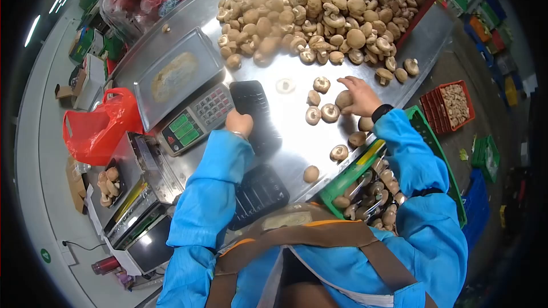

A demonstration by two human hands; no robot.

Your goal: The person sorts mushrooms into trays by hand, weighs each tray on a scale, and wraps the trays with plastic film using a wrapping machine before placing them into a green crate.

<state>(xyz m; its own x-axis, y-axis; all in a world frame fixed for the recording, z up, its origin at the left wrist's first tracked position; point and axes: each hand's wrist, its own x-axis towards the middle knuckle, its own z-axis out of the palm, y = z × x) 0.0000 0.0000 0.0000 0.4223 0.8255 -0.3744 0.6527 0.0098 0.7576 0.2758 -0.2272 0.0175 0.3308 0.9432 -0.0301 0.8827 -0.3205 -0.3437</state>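
Note:
My right hand (363,99) has its thumb and fingers around a brown mushroom (343,100) on the steel table. Several loose mushrooms lie beside it, among them a pale-rimmed mushroom (330,113) and a smaller mushroom (321,84). My left hand (239,123) is closed at the left edge of a black plastic tray (251,98), against the keypad side of the weighing scale (197,115). Whether its fingers pinch the tray is hidden. Nearer my body lies another black tray (260,197). A lone mushroom (311,174) sits to the right of that tray.
A big mushroom heap (319,11) spills from a red crate (425,5) at the back. By my right arm stands a green crate (337,194) holding packed mushrooms (374,194). A red plastic bag (105,125) and a wrapping machine (137,194) are at the left.

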